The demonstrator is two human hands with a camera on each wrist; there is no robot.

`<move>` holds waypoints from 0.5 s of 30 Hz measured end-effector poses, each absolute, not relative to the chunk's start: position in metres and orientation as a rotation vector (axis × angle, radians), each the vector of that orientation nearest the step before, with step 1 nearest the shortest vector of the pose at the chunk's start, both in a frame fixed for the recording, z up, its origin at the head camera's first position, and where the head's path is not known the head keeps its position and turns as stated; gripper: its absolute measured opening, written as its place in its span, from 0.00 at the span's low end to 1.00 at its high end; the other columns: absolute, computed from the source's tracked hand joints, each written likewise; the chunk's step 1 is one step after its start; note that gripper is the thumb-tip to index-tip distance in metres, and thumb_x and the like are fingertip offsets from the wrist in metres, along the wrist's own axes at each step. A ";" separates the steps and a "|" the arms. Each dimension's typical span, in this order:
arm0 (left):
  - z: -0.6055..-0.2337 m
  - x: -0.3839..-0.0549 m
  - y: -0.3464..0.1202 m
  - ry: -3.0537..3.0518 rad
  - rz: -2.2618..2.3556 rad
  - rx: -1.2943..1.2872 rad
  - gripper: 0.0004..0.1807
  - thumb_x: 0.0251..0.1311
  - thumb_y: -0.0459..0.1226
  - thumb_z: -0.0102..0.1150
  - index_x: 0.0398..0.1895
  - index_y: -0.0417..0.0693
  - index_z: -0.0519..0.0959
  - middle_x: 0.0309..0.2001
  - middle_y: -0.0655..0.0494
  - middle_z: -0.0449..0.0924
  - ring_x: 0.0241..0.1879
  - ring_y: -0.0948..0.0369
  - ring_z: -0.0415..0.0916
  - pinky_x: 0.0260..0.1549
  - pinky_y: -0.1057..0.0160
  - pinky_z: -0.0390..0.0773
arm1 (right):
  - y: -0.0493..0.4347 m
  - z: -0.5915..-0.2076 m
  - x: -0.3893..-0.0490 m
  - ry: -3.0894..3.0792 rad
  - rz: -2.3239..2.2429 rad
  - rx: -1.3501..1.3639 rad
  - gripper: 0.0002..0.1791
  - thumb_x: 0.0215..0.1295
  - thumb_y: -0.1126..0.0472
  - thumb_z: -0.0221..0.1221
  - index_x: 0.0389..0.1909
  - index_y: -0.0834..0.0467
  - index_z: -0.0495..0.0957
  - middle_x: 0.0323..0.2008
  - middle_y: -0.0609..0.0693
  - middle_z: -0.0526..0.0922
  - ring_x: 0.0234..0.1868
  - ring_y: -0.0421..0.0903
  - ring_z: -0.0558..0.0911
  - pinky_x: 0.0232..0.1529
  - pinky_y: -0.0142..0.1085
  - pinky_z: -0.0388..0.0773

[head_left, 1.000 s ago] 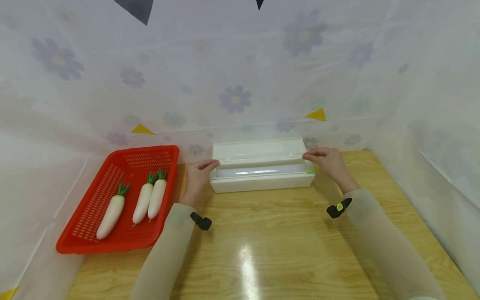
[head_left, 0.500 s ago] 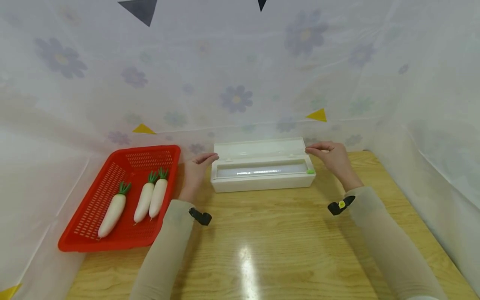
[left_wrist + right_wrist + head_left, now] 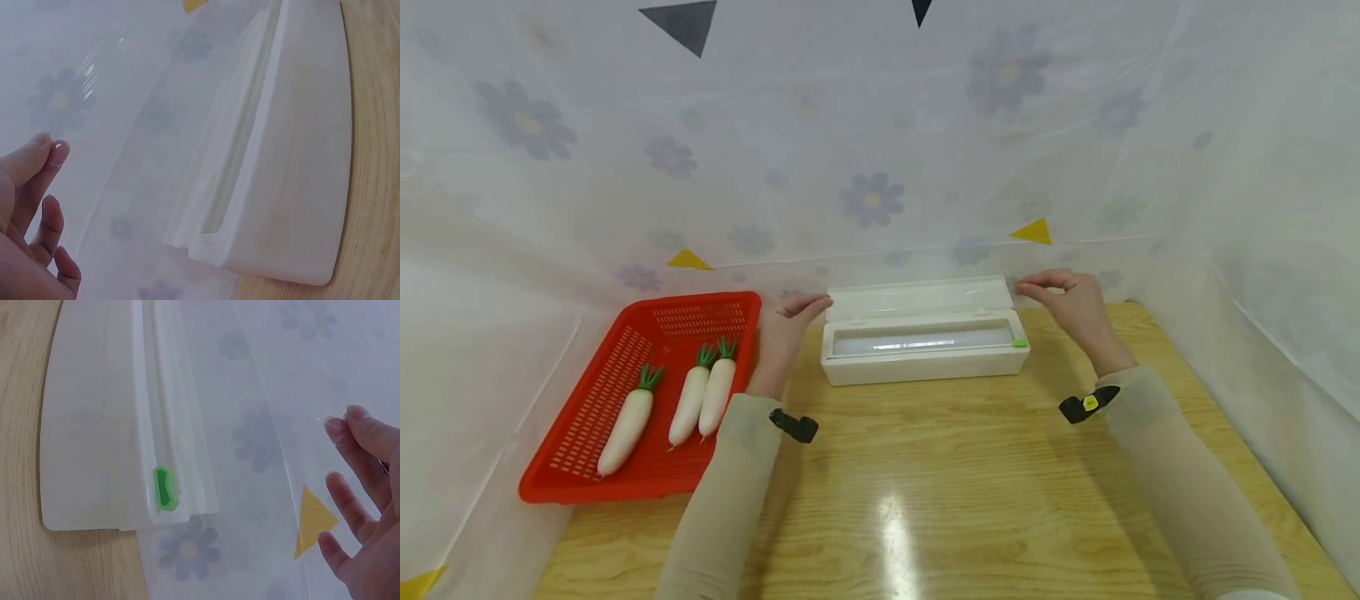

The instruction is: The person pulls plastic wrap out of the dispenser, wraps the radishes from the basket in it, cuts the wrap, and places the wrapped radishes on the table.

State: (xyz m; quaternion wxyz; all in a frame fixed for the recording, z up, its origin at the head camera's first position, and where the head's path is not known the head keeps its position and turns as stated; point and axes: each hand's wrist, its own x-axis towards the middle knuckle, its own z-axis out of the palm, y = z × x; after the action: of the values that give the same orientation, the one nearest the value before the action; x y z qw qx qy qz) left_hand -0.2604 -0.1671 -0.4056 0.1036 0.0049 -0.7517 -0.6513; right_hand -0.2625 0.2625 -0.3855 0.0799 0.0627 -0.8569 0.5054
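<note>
A long white cling film dispenser lies on the table with its lid raised at the back. Through its slot shows the shiny film roll. My left hand pinches clear cling film between thumb and index finger, off the dispenser's left end. On the other side my right hand pinches the film's other corner, with small glints at the fingertips. Both hands are raised to about the lid's height, other fingers loosely curled. The sheet itself is nearly invisible. A green slider sits at the dispenser's right end.
To the left stands a red plastic basket holding three white radishes with green tops. A flower-patterned white sheet hangs behind the table and along both sides. The wooden table extends in front of the dispenser.
Both hands have lifted from the dispenser's slot to the height of its lid, drawing slightly apart and keeping their pinch. The dispenser and basket have stayed in place.
</note>
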 end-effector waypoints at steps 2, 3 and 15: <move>-0.401 -0.259 -0.169 -2.231 -1.894 -0.029 0.18 0.64 0.44 0.73 0.49 0.39 0.89 0.45 0.54 0.91 0.55 0.56 0.81 0.64 0.55 0.74 | 0.263 -0.383 -0.262 -2.555 1.523 0.191 0.23 0.69 0.43 0.68 0.50 0.59 0.89 0.48 0.35 0.85 0.61 0.47 0.75 0.66 0.56 0.68; -0.399 -0.258 -0.169 -2.240 -1.888 -0.049 0.19 0.65 0.43 0.72 0.50 0.38 0.89 0.46 0.54 0.91 0.56 0.55 0.81 0.64 0.55 0.74 | 0.264 -0.381 -0.262 -2.556 1.520 0.194 0.23 0.68 0.43 0.68 0.50 0.59 0.89 0.47 0.34 0.85 0.60 0.46 0.75 0.66 0.56 0.68; -0.377 -0.254 -0.175 -2.249 -1.886 -0.122 0.19 0.64 0.44 0.73 0.50 0.37 0.88 0.42 0.59 0.91 0.54 0.58 0.83 0.66 0.53 0.72 | 0.264 -0.368 -0.257 -2.509 1.507 0.241 0.22 0.71 0.43 0.66 0.49 0.58 0.89 0.43 0.30 0.86 0.55 0.35 0.77 0.62 0.49 0.70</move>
State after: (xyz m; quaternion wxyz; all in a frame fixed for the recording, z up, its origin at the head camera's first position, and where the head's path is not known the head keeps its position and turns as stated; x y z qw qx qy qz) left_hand -0.2540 -0.1754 -0.3771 0.1017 -0.0415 -0.7615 -0.6387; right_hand -0.2570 0.2636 -0.3681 0.1025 0.0816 -0.8499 0.5104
